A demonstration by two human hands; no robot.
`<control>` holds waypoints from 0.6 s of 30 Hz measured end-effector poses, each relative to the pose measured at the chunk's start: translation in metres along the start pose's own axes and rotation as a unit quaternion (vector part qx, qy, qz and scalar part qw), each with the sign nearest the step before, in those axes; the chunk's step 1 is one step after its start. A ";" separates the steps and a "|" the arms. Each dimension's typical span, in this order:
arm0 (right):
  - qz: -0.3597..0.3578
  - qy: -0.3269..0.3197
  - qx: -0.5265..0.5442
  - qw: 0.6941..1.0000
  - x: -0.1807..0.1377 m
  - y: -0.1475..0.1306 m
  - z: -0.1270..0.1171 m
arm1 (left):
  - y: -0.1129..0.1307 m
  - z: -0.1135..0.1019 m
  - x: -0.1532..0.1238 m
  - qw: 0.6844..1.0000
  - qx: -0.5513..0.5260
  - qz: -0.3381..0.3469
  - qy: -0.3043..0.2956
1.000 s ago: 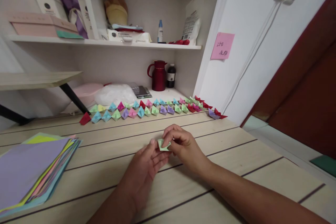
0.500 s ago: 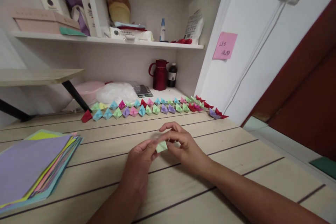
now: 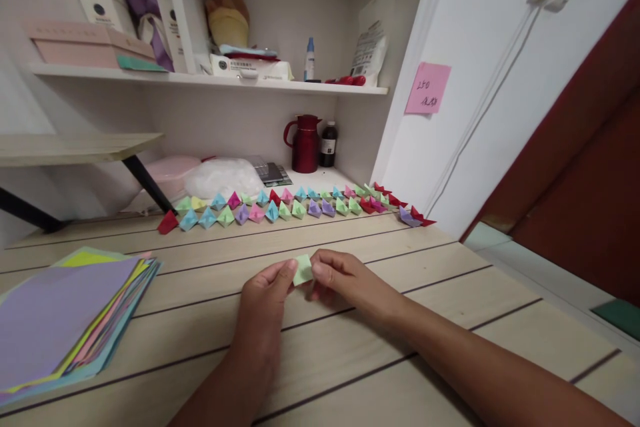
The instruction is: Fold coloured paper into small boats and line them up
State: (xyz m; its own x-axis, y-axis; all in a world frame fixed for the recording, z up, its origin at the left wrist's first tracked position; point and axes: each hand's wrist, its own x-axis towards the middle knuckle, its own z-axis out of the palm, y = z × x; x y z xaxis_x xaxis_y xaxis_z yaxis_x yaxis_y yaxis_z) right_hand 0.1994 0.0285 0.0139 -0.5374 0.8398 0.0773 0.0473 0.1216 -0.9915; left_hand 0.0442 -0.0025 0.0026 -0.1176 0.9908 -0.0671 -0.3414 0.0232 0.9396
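Observation:
A small square of folded light-green paper point(image 3: 303, 270) is held just above the wooden table. My left hand point(image 3: 267, 293) pinches its left side between thumb and fingers. On the other side, my right hand point(image 3: 345, 280) is closed with thumb and forefinger at the paper's right edge; its lower fingers are curled beneath. Beyond both hands, small folded paper boats point(image 3: 256, 213) in red, blue, green, purple and pink stand in long rows across the back of the table.
At the left lies a stack of coloured paper sheets point(image 3: 65, 320). A raised wooden shelf with black legs point(image 3: 145, 180) stands behind it. Farther back are a red jug point(image 3: 305, 145), a dark bottle point(image 3: 328, 145) and a clear plastic bag point(image 3: 223, 177). A pink note point(image 3: 428, 88) sticks to the wall.
My right hand's raised fingers have lowered and closed at the paper's right edge. The green paper has turned and shifted slightly left and up, showing a flat square face.

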 end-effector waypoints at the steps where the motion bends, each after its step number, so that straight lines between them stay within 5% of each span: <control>1: 0.002 0.003 -0.004 1.000 0.000 0.000 0.001 | -0.001 0.000 0.000 1.000 0.003 -0.001 0.004; 6: 0.014 0.033 0.037 0.999 0.002 0.001 0.002 | -0.001 -0.003 0.004 0.999 0.011 -0.013 -0.029; 13: -0.007 0.012 0.120 0.993 0.002 0.003 0.005 | 0.011 -0.011 0.010 0.965 -0.096 -0.094 -0.227; 18: 0.021 0.081 0.140 0.987 0.009 0.012 0.014 | 0.007 -0.006 0.010 0.979 -0.107 -0.067 -0.159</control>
State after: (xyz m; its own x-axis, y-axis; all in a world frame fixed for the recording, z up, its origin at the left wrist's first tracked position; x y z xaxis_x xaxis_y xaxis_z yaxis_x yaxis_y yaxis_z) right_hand 0.1834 0.0304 0.0010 -0.3972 0.9173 0.0298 -0.1797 -0.0459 -0.9827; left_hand 0.0347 0.0067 0.0066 0.2258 0.9731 -0.0463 -0.5246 0.1614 0.8359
